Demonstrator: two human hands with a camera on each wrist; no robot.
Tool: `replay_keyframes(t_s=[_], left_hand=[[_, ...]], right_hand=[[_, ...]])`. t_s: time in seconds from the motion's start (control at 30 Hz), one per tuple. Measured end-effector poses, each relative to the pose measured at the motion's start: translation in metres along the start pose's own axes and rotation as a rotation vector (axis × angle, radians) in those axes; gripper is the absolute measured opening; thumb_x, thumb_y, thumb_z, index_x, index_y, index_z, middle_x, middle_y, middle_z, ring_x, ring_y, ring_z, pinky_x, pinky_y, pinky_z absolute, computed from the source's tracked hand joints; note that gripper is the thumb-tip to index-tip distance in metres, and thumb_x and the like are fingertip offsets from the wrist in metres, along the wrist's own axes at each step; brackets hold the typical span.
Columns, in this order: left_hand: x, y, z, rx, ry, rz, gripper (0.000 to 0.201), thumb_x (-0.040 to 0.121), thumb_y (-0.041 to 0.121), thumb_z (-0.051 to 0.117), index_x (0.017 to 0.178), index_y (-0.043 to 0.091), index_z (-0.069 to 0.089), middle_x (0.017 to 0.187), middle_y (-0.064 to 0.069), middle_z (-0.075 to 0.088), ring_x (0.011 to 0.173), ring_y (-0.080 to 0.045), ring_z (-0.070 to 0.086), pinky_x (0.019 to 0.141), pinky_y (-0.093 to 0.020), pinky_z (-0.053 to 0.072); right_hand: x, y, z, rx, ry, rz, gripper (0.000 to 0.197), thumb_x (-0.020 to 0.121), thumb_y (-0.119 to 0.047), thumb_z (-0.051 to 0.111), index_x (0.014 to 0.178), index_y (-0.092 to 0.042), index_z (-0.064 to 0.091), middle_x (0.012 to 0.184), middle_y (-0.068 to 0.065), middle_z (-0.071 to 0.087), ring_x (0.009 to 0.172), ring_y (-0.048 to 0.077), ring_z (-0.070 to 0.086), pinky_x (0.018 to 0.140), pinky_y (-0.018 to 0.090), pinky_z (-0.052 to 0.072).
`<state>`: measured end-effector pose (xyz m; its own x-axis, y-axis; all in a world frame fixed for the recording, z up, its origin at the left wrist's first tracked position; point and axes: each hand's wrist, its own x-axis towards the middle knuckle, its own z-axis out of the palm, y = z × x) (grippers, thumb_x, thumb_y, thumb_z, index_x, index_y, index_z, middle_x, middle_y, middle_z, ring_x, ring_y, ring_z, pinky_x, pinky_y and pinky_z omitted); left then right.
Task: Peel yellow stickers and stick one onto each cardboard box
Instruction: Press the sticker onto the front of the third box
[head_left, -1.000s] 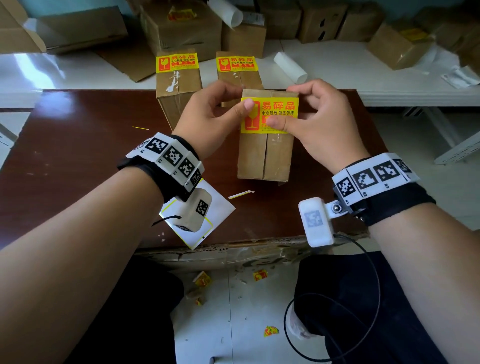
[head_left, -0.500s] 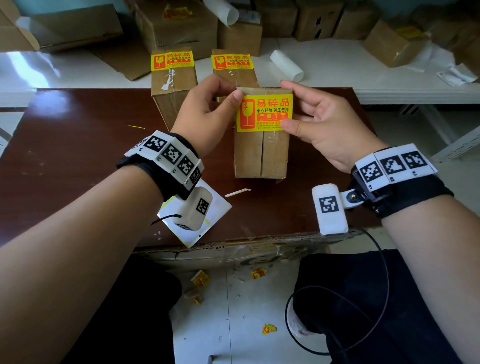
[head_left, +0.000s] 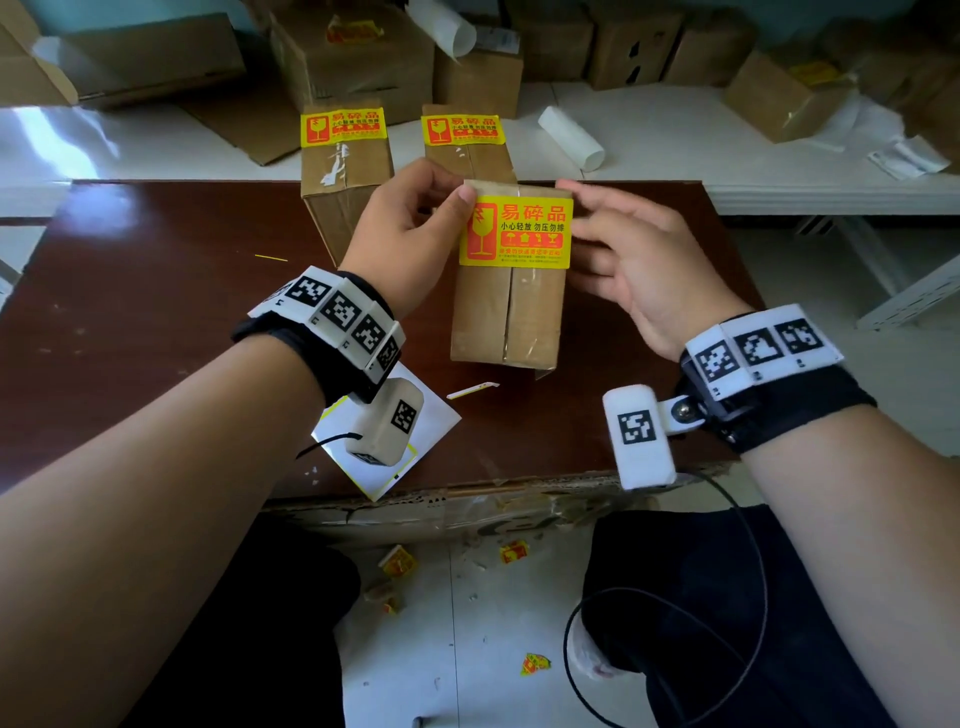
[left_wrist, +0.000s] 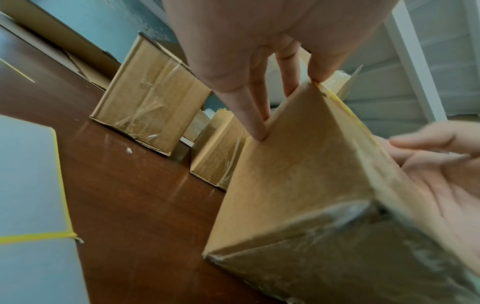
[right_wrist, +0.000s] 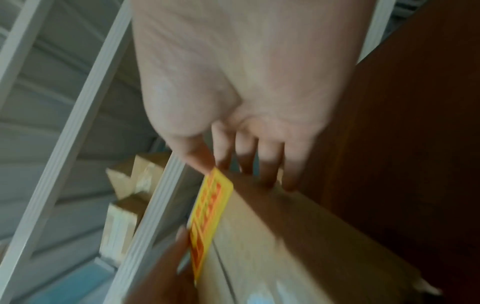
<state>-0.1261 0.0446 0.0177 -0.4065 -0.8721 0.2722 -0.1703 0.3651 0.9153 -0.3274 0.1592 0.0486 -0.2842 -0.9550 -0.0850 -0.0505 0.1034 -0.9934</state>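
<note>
In the middle of the frame, the left hand (head_left: 410, 234) holds the box (head_left: 506, 317) on the worktop (head_left: 130, 312) with curled fingers while the right hand (head_left: 634, 260), fingers loose and wide, should probably rub the yellow sticker (head_left: 515, 232) flat.

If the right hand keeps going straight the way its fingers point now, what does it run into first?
Most likely the near box: the right hand is open, its fingers aimed leftward at the box's right side by the yellow sticker. They look almost touching already, though blur leaves contact unclear.
</note>
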Motion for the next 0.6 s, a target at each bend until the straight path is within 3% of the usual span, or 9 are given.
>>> replay_keyframes(t_s=[0.03,0.1,0.17,0.23,0.27,0.37,0.47,0.6], left_hand=[[0.0,0.0,0.0,0.0,0.006,0.001,0.013,0.098,0.047,0.061,0.089,0.038,0.064,0.1,-0.006,0.075,0.099,-0.029,0.073,0.089,-0.06,0.06],[-0.001,0.0,0.0,-0.013,0.018,0.027,0.012,0.1,0.043,0.063,0.09,0.038,0.065,0.096,-0.001,0.074,0.094,-0.023,0.073,0.086,-0.056,0.061],[-0.004,0.003,0.001,-0.041,0.024,0.072,0.01,0.102,0.036,0.064,0.094,0.031,0.068,0.093,0.003,0.072,0.088,-0.013,0.07,0.08,-0.044,0.062],[-0.008,0.007,0.004,-0.058,0.04,0.096,0.009,0.102,0.03,0.065,0.099,0.023,0.07,0.089,0.006,0.07,0.079,-0.005,0.065,0.072,-0.028,0.056],[-0.009,0.008,0.005,-0.073,0.05,0.095,0.01,0.102,0.029,0.066,0.101,0.02,0.069,0.088,0.006,0.07,0.078,-0.005,0.064,0.07,-0.025,0.054],[-0.011,0.01,0.006,-0.115,0.055,0.088,0.022,0.096,0.035,0.074,0.104,0.016,0.068,0.092,-0.002,0.073,0.081,-0.017,0.07,0.071,-0.035,0.057],[-0.011,0.007,0.006,-0.126,0.035,0.073,0.03,0.091,0.034,0.082,0.107,0.013,0.068,0.106,-0.005,0.079,0.094,-0.027,0.078,0.081,-0.048,0.065],[-0.009,0.007,0.005,-0.097,0.054,0.078,0.023,0.098,0.034,0.072,0.105,0.012,0.069,0.102,-0.002,0.075,0.088,-0.017,0.073,0.075,-0.042,0.063]], right_hand=[[0.0,0.001,0.006,-0.021,0.051,-0.03,0.036,0.106,-0.016,0.065,0.141,-0.024,0.068,0.123,-0.003,0.081,0.12,0.016,0.076,0.11,0.042,0.057],[-0.001,0.004,0.018,-0.104,0.141,-0.127,0.044,0.098,-0.029,0.08,0.137,-0.017,0.066,0.118,-0.001,0.081,0.113,0.012,0.077,0.102,0.038,0.062],[-0.003,0.009,0.026,-0.205,0.24,-0.22,0.058,0.084,-0.043,0.09,0.129,-0.017,0.066,0.115,-0.001,0.08,0.109,0.011,0.077,0.099,0.043,0.064],[-0.006,0.01,0.031,-0.261,0.302,-0.268,0.059,0.078,-0.046,0.093,0.124,-0.02,0.066,0.112,-0.002,0.078,0.107,0.011,0.077,0.096,0.046,0.064],[-0.006,0.011,0.032,-0.269,0.315,-0.287,0.058,0.077,-0.045,0.094,0.122,-0.021,0.066,0.113,-0.002,0.078,0.109,0.012,0.076,0.096,0.046,0.064],[-0.004,0.012,0.033,-0.25,0.315,-0.327,0.053,0.079,-0.039,0.092,0.122,-0.024,0.064,0.118,0.0,0.077,0.114,0.015,0.075,0.1,0.046,0.062],[-0.003,0.013,0.03,-0.224,0.273,-0.328,0.045,0.09,-0.023,0.087,0.128,-0.018,0.063,0.121,0.004,0.077,0.11,0.013,0.078,0.097,0.042,0.065],[0.0,0.015,0.021,-0.193,0.227,-0.315,0.038,0.102,-0.016,0.073,0.138,-0.011,0.062,0.128,0.01,0.075,0.117,0.015,0.076,0.097,0.035,0.064]])
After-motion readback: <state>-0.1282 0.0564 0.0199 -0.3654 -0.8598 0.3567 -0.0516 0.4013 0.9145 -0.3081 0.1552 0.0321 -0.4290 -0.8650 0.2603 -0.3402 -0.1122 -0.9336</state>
